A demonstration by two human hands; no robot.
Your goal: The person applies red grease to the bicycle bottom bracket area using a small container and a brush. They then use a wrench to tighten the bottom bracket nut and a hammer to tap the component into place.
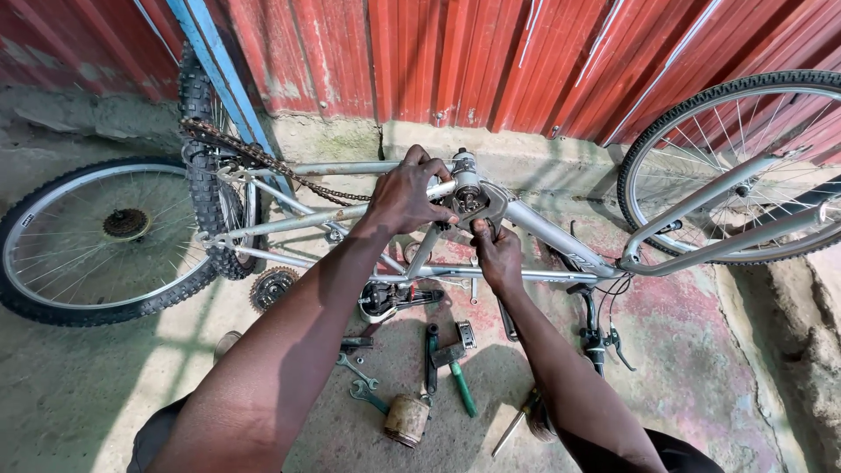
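Observation:
A silver bicycle frame (561, 236) stands upside down in front of me, its bottom bracket (466, 180) raised at the middle. My left hand (405, 194) grips the frame tube and the bracket area from the left. My right hand (496, 254) is closed on the handle of a wrench (484, 210) whose jaws sit around the bottom bracket. A rusty chain (263, 159) hangs loose over the rear stays.
A loose wheel (96, 241) lies at the left beside a knobby tyre (206, 188); the front wheel (745, 166) is at the right. On the concrete below lie a sprocket cluster (272, 286), spanners (361, 385), a green-handled hammer (457, 372), a screwdriver (512, 427) and a small tin (407, 419). A red corrugated wall stands behind.

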